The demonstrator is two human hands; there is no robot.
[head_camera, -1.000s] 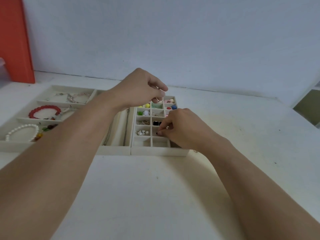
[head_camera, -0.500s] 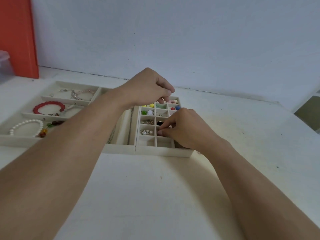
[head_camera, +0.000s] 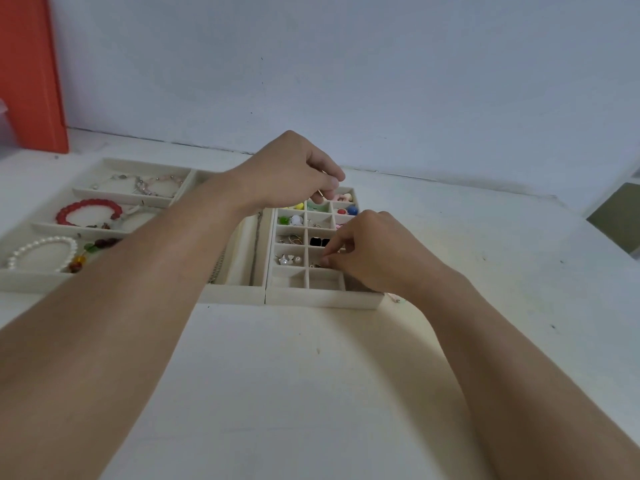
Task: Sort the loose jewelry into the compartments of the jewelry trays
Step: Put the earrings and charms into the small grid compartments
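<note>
Bracelet tray (head_camera: 104, 164) left of, touching, grid tray (head_camera: 322, 299).

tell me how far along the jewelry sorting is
Mostly done, by the look of it: the red bracelet and pearl bracelet lie in the wide tray, and most cells of the grid tray hold small pieces. In hand: the left hand pinches a thin piece above the far cells; the right hand works at a near cell. Left: the two nearest visible cells look empty.
</note>
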